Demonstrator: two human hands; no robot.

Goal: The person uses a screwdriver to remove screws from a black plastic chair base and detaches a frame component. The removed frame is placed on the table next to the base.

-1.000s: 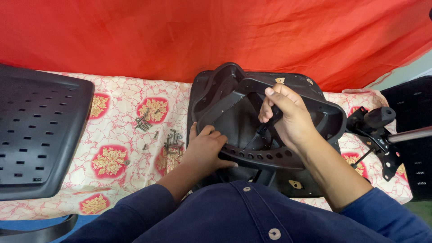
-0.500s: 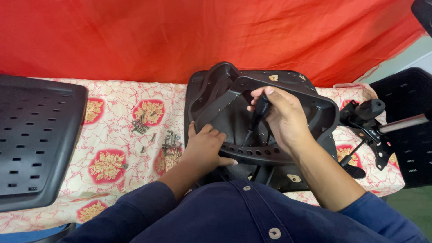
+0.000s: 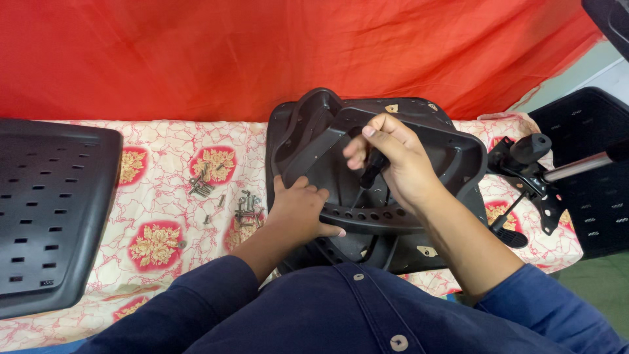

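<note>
Head view: person seated at a table covered with a floral cloth.
Right hand: fingers clenched around a black-handled screwdriver, tip angled down toward 7 o'clock into the black plastic chair part.
Left hand: fingers spread flat, pressing the part's perforated curved rim at its 8 o'clock edge.
Chair part: centre of the table, directly before the person.
Screws: loose pile at 9 o'clock of the left hand.
Perforated black panel: far 9 o'clock.
Metal chair mechanism: at 3 o'clock.
</note>
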